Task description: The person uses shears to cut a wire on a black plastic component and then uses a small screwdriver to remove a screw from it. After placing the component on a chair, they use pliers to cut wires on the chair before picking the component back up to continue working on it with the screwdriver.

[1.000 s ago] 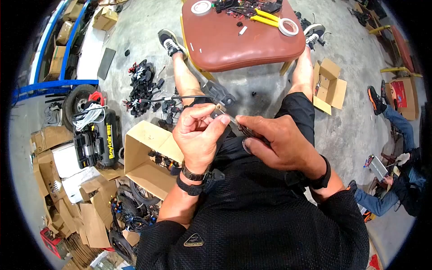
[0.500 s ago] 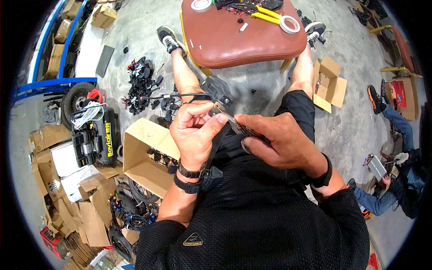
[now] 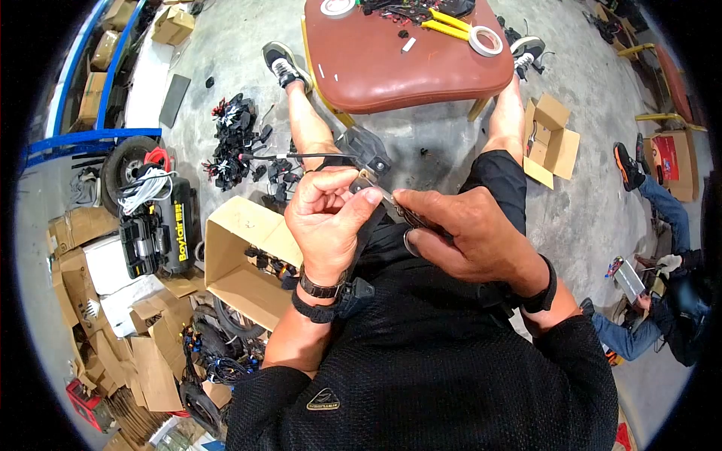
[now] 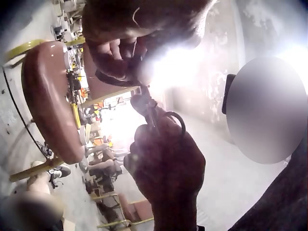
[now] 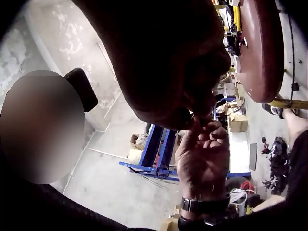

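- Left hand [image 3: 327, 218]: thumb and forefinger brought together, pinching a small dark piece [image 3: 362, 183] between the two hands;
- Right hand [image 3: 474, 233]: fingers curled round a ringed metal tool [image 3: 411, 216], tip near the piece; contact cannot be told;
- Just beyond: black housing [image 3: 362, 150] with a cable [image 3: 316, 155];
- Farther out: open carton [image 3: 252, 222] leftward; brown padded seat [image 3: 406, 79] ahead.

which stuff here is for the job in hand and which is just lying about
In the job:
small dark piece, pinched by the left hand
ring-handled metal tool, gripped by the right hand

Probably just lying about:
black cylinder with yellow lettering
black-tyred wheel
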A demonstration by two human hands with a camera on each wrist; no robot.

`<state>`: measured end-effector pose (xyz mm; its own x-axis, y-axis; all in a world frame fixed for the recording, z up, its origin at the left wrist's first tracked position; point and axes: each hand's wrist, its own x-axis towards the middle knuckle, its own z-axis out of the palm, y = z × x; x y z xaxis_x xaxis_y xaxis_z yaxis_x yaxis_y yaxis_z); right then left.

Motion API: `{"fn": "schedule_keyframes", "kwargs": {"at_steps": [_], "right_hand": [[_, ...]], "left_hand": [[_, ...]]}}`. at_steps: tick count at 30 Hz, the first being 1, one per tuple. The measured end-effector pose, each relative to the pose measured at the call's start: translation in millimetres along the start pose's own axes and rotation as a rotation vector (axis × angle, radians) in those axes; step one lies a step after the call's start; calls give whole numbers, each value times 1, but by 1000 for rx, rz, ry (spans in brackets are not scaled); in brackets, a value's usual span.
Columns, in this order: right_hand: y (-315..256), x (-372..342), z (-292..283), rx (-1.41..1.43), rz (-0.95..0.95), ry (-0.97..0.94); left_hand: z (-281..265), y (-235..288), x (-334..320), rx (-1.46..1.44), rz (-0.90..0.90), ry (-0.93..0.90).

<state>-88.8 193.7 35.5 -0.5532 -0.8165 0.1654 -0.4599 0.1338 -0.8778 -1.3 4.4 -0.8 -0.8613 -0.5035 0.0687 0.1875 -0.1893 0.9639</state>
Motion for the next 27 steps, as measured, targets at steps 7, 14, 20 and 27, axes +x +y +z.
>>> {"fn": "schedule_keyframes", "kwargs": {"at_steps": [7, 14, 20, 27], "right_hand": [[-6, 2, 4, -67, 45, 13], [2, 1, 0, 27, -34, 1], [-3, 3, -5, 70, 98, -72], [3, 2, 5, 16, 31, 15]], "left_hand": [[9, -1, -5, 37, 15, 117], [-2, 1, 0, -14, -33, 13], [0, 1, 0, -29, -7, 31], [8, -2, -3, 12, 8, 102]]}}
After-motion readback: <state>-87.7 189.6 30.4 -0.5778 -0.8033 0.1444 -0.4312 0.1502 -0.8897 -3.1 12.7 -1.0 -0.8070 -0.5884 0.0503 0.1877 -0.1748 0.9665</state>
